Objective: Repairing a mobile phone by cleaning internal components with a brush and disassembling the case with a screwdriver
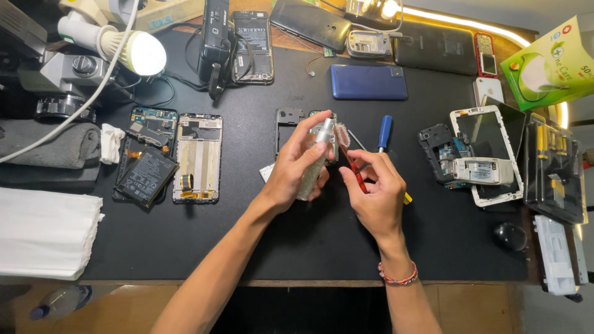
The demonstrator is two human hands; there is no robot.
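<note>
Nearest the lens, two bare forearms rising from the bottom edge, a woven bracelet [398, 276] circling the right wrist. Left hand [296, 167] clenching around a small clear spray bottle [314, 162], holding it upright over the middle of the black mat [309, 241], forefinger resting on the silver cap. Right hand [377, 195] pinching a red-handled brush [350, 158] between thumb and fingers, bristles pointing up and sitting just beside the bottle's cap, nearly touching. Lying under and behind both hands, an opened phone frame [288, 127], partly hidden. Just right of the brush, a blue-handled screwdriver [384, 133] resting on the mat. Farther left, a stripped phone body [198, 158] lying beside a loose battery [146, 175] and another opened phone. At the right, a white-framed phone [489, 154] piled with parts, next to a tool tray [552, 170]. Along the far edge, a blue phone [368, 82] and several dark phones lying flat. At far left, a lit lamp [139, 52] glowing above a grey cloth [55, 148] and folded white towel [46, 232].
</note>
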